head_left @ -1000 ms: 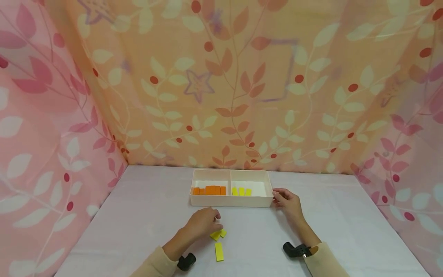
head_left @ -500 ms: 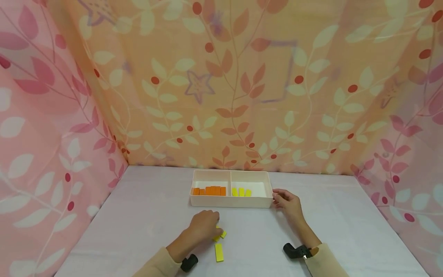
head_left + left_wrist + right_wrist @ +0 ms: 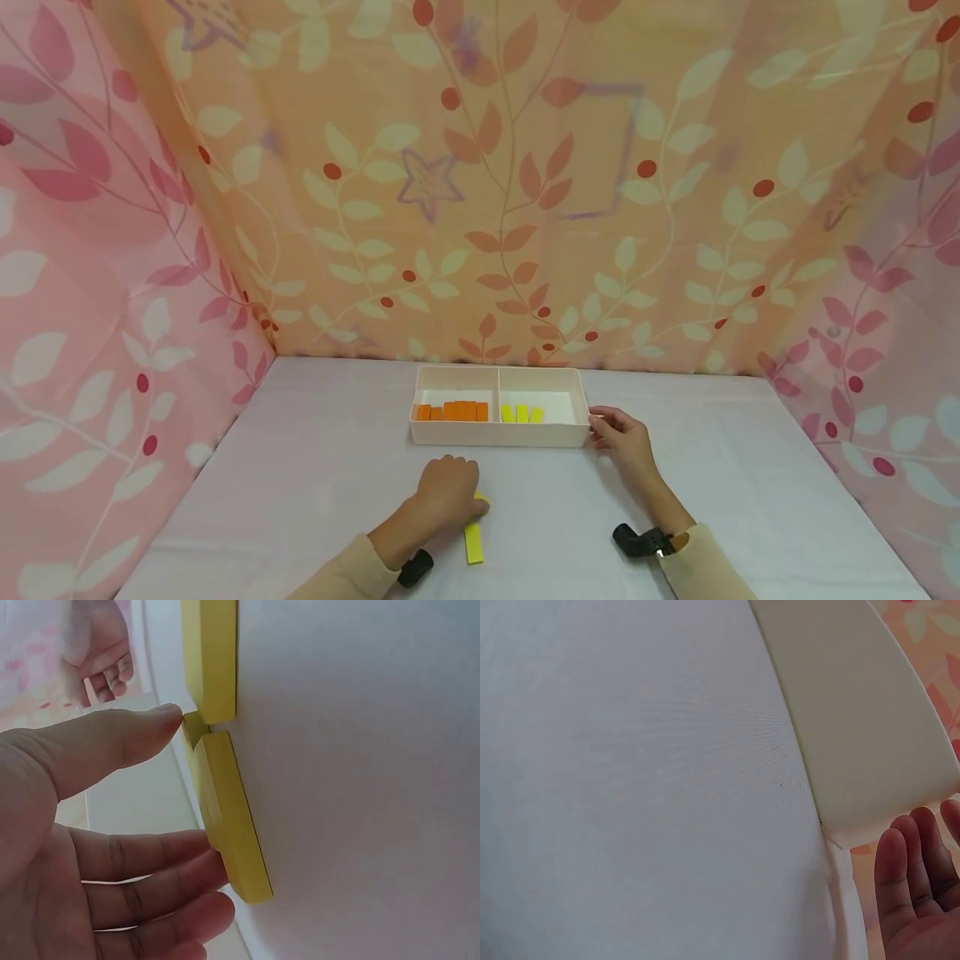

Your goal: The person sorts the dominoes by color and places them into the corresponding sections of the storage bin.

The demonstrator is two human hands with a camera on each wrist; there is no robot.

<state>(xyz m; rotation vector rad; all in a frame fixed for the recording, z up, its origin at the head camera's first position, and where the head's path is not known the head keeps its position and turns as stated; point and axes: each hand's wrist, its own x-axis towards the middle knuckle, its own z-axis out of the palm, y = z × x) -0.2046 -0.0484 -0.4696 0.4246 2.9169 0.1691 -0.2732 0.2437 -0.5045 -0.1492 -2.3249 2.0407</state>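
My left hand [image 3: 447, 490] is lowered over a small group of yellow blocks on the table. In the left wrist view, the thumb and fingers stand at opposite ends of a rear yellow block [image 3: 196, 726], pinching it; a front yellow block [image 3: 234, 821] partly hides it. Another yellow block [image 3: 474, 543] lies flat nearer me. My right hand [image 3: 626, 442] rests its fingertips against the right end of a white two-compartment box [image 3: 498, 435], fingers fairly straight. Orange blocks [image 3: 460, 411] stand in the box's left compartment, and yellow blocks [image 3: 522, 414] in its right one.
The white-covered table [image 3: 315, 450] reaches back to a floral curtain [image 3: 510, 167]. Further patterned cloth hangs at both sides. A black wrist camera [image 3: 415, 568] sits on the left wrist, another black camera [image 3: 637, 542] on the right.
My left hand has come down over the yellow group, its fingers now lower and covering more of the blocks. The right hand and the box have stayed in place.
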